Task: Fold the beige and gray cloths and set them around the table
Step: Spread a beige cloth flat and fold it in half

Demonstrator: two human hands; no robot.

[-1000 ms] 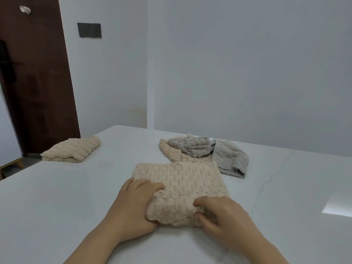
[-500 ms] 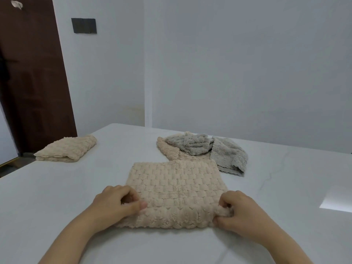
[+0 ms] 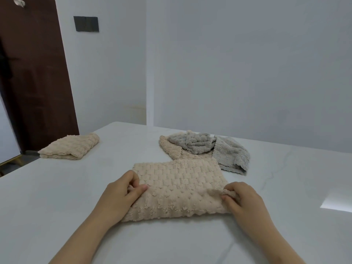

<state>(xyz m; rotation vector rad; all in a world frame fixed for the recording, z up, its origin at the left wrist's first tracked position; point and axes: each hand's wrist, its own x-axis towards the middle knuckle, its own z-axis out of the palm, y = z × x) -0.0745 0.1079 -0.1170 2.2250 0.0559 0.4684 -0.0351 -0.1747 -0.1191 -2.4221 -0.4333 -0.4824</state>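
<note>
My left hand (image 3: 119,199) and right hand (image 3: 244,201) pinch the beige cloth's (image 3: 179,185) side edges; bare white surface (image 3: 57,197) flanks both.

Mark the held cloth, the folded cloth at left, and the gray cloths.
held cloth (image 3: 181,180), head view, top layer's middle.
folded cloth (image 3: 70,149), head view, top face.
gray cloths (image 3: 231,155), head view, the right one's middle.

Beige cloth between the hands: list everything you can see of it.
The beige cloth is plush with a woven-looking block texture, roughly rectangular, lying flat on the white table. Its near edge looks doubled over. The left hand pinches its left side, the right hand its right side. Its far edge meets a second beige cloth.
</note>
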